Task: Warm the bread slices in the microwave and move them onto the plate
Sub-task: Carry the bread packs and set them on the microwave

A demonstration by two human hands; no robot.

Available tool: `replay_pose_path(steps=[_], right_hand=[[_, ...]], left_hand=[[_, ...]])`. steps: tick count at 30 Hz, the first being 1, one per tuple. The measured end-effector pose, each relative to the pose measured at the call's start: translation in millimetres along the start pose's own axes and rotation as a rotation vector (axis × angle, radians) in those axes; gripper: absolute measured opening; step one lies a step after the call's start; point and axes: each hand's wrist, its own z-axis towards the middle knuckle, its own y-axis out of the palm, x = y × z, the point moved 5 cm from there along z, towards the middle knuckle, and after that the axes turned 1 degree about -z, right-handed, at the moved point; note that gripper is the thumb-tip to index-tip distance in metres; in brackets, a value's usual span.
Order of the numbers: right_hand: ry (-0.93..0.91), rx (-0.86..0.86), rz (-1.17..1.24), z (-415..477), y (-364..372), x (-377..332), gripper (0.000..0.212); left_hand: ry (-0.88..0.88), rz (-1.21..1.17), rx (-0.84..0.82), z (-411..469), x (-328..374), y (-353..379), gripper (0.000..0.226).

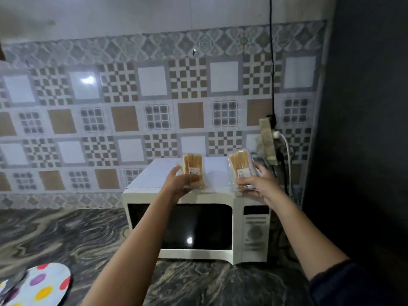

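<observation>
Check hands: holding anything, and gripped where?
Left hand grips left bread packet at its lower end; right hand grips right bread packet likewise.

Left hand [181, 181] raised, right hand [257, 181] raised, fingers curled

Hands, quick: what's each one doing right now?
Left hand: closed on the left bread packet, above the microwave.
Right hand: closed on the right bread packet.
</observation>
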Motion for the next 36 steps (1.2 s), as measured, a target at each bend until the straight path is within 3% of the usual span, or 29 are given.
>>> replay_pose_path(steps=[6,11,16,19,23,27,30,36], right_hand=[[0.103,-0.02,-0.101,25.4,14.2,-1.0,0.072],[0.146,-0.006,-0.191,45.3,33.7,10.4,0.079],[0.029,0.099,-0.703,52.0,36.4,1.7,0.065],[0.005,0.141,-0.912,58.3,38.5,-4.4,0.056],[0.042,0.132,-0.841,55.8,45.9,-5.7,0.046],[0.088,0.083,-0.76,55.3,61.3,5.7,0.053],[0.085,0.113,-0.695,60.7,70.3,6.7,0.052],[0.121,0.136,-0.68,75.4,85.0,4.1,0.063]], left_hand=[[-0.001,0.206,-0.019,44.8,2.5,-9.1,0.07],[0.002,0.32,-0.024,63.0,-3.3,-22.0,0.088],[0.031,0.402,0.003,69.0,-3.4,-31.4,0.062],[0.042,0.506,0.075,70.2,-1.3,-40.6,0.085],[0.074,0.583,0.057,68.2,1.4,-39.3,0.086],[0.093,0.621,0.079,65.3,0.6,-33.8,0.054],[0.089,0.596,0.083,71.0,-0.9,-34.3,0.049],[0.09,0.593,0.112,87.0,-5.1,-45.5,0.07]])
